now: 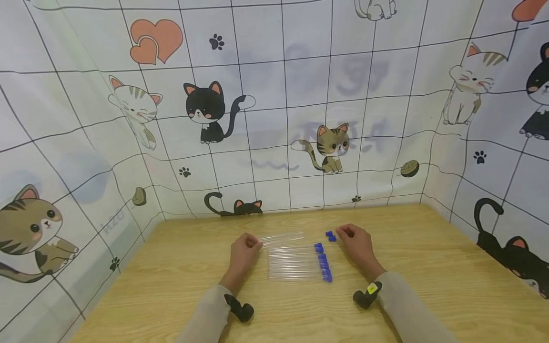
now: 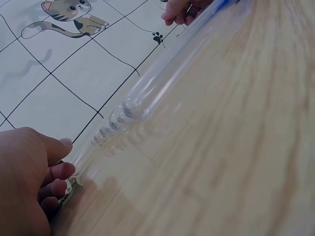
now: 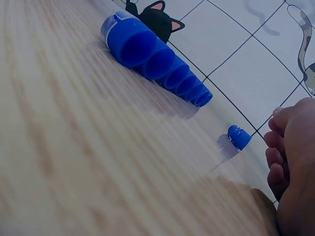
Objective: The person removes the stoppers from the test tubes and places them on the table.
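Several clear plastic test tubes (image 1: 293, 264) lie side by side on the table, blue caps (image 1: 323, 267) on their right ends. Behind them, clear uncapped tubes (image 1: 280, 239) lie slightly slanted. My left hand (image 1: 245, 252) is at the left end of these, thumb and loosely bent fingertips (image 2: 60, 171) right by the tube end; I cannot tell whether they pinch it. Just right of two loose blue caps (image 1: 331, 237) is my right hand (image 1: 357, 244), its fingers loosely curled with nothing seen in them. A loose cap (image 3: 239, 137) shows close to these fingers in the right wrist view.
The light wood table (image 1: 180, 286) ends at the back against a white cloth (image 1: 274, 181) with a grid and cartoon cats, which also hangs along both sides. A black strap mount (image 1: 239, 308) sits on the left wrist, another (image 1: 368, 296) on the right.
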{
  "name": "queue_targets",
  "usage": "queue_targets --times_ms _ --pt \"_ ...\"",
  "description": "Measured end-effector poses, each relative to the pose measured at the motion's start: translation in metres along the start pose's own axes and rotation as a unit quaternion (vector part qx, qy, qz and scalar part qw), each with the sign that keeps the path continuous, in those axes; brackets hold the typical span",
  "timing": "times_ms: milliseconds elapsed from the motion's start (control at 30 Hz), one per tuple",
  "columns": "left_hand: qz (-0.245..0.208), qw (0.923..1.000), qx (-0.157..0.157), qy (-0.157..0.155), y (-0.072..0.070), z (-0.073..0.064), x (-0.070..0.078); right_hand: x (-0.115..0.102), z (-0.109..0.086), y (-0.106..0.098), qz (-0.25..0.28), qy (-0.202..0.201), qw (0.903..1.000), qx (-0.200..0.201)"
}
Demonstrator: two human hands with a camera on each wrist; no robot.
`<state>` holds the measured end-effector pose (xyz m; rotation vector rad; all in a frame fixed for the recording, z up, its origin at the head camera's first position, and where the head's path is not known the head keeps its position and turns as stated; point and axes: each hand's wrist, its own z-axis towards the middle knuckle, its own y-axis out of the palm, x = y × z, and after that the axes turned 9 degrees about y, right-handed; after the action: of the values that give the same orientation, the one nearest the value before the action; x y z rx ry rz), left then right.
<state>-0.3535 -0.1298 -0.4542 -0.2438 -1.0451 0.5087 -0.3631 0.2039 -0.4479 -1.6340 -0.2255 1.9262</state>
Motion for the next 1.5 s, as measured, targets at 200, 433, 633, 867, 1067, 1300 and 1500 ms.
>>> queue_targets --times_ms 200,433,633,867,1067,1300,1500 --pt "-0.001 0.9999 -0.011 -0.008 0.000 -0.002 0.003 -0.002 -0.001 0.002 0.007 0.015 0.9997 -0.016" --pt "0.003 0.9998 -0.018 0.004 0.000 -0.003 0.003 -0.002 -0.002 0.003 0.002 0.020 0.9993 -0.031" --pt "0.002 0.9996 -0.027 0.006 0.001 -0.004 0.003 -0.003 -0.005 0.005 -0.010 0.000 0.9989 -0.046" --pt "0.019 0.9987 -0.043 0.019 0.001 -0.006 0.003 -0.005 -0.011 0.009 -0.010 -0.034 0.9965 -0.076" --pt "0.028 0.9979 -0.050 0.029 0.001 -0.008 0.004 -0.006 -0.013 0.010 -0.032 -0.038 0.9950 -0.086" --pt "0.033 0.9974 -0.053 0.036 0.001 -0.008 0.005 -0.010 -0.016 0.010 -0.049 -0.046 0.9914 -0.112" --pt "0.046 0.9951 -0.072 0.050 0.000 -0.009 0.007 -0.009 -0.016 0.010 -0.064 -0.056 0.9895 -0.117"
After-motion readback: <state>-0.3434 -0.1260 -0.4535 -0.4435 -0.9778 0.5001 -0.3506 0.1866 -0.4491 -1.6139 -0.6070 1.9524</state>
